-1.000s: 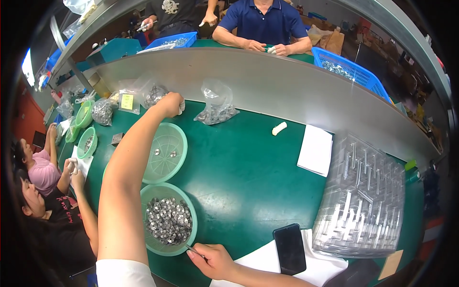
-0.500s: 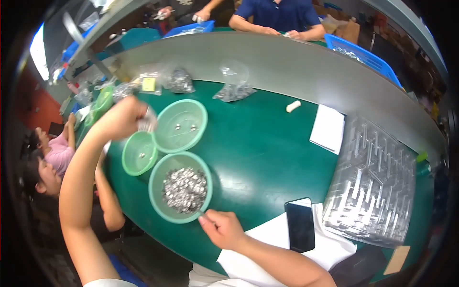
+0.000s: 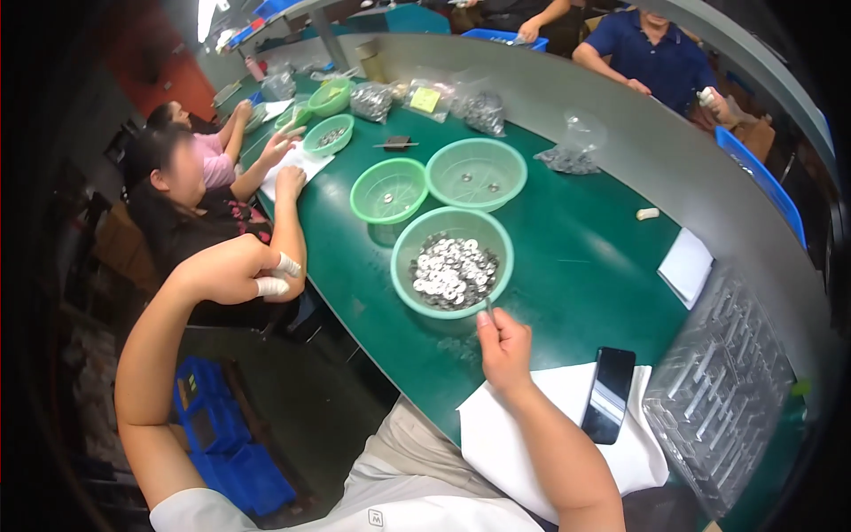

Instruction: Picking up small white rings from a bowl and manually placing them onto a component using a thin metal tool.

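My left hand (image 3: 235,270) is raised beyond the table's left edge, white wraps on two fingertips. Those fingertips stand slightly apart with nothing visible between them; the other fingers are curled. My right hand (image 3: 505,350) pinches a thin metal tool (image 3: 488,306), whose kind I cannot make out, at the near rim of a green bowl (image 3: 409,297). Many small shiny ring-shaped metal parts (image 3: 454,270) fill its bottom. Behind it, a second green bowl (image 3: 479,152) contains two small metal parts. A smaller light-green bowl (image 3: 368,204) at its left has one.
A phone (image 3: 609,395) lies on white cloth or paper (image 3: 532,434) at the right, beside stacked clear plastic trays (image 3: 722,390). Bags of parts (image 3: 572,146) line the low partition (image 3: 638,133). A co-worker (image 3: 195,186) sits close at left. Blue crates (image 3: 226,443) stand below the table edge.
My left hand has swung away from the bowls, out past the table's left edge. The view has turned left, shifting the bowls rightward. My right hand stays at the bowl's rim.
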Demonstrator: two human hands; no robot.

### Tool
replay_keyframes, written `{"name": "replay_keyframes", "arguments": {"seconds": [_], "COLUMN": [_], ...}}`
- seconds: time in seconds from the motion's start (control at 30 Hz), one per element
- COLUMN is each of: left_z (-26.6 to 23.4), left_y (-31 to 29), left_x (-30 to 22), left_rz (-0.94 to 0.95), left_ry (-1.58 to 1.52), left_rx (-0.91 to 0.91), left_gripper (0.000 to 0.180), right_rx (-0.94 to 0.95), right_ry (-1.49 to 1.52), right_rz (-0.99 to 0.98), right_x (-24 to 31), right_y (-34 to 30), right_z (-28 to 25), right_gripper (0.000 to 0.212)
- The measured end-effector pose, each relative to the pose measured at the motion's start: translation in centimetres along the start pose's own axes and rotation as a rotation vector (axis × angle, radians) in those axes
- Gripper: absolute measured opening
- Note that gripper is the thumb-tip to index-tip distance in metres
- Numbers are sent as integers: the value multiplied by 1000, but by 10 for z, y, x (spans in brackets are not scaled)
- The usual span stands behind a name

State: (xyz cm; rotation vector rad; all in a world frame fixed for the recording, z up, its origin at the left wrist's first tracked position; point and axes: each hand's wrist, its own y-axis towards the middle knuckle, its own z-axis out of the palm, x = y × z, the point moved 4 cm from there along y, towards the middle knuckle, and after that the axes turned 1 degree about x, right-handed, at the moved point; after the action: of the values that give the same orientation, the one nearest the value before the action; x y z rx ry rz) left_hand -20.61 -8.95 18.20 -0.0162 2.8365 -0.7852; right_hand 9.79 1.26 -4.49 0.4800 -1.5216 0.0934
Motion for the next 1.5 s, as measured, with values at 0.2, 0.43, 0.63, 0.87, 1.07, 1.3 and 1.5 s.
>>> {"name": "replay_keyframes", "arguments": {"seconds": [0.2,0.43,0.63,0.87,1.07,1.3,1.5], "left_z": [-35,-78,-100,-159,-169,-146,-162], "left_y": [109,319,460,493,499,464,447], "left_x": [-74,-180,-202,-187,-143,-103,-153], "left_rz": [375,383,383,388,391,269,456], "left_ry": [37,175,326,459,414,439,163], "left_rx": [-476,-606,-516,-669,-809,-848,-764], "left_gripper": [20,65,67,44,16,40,50], "right_rx": [32,49,86,87,75,97,126], "right_ry": [4,24,77,83,85,64,51], "right_rz": [3,-26,-53,-56,-57,-64,-36], "right_x": [-2,3,0,-6,-9,-7,-6], "right_y": [-4,-2,0,1,0,2,1], "right_z": [0,-4,0,-4,-6,-4,-3], "right_gripper": [35,33,23,16,15,18,19]}}
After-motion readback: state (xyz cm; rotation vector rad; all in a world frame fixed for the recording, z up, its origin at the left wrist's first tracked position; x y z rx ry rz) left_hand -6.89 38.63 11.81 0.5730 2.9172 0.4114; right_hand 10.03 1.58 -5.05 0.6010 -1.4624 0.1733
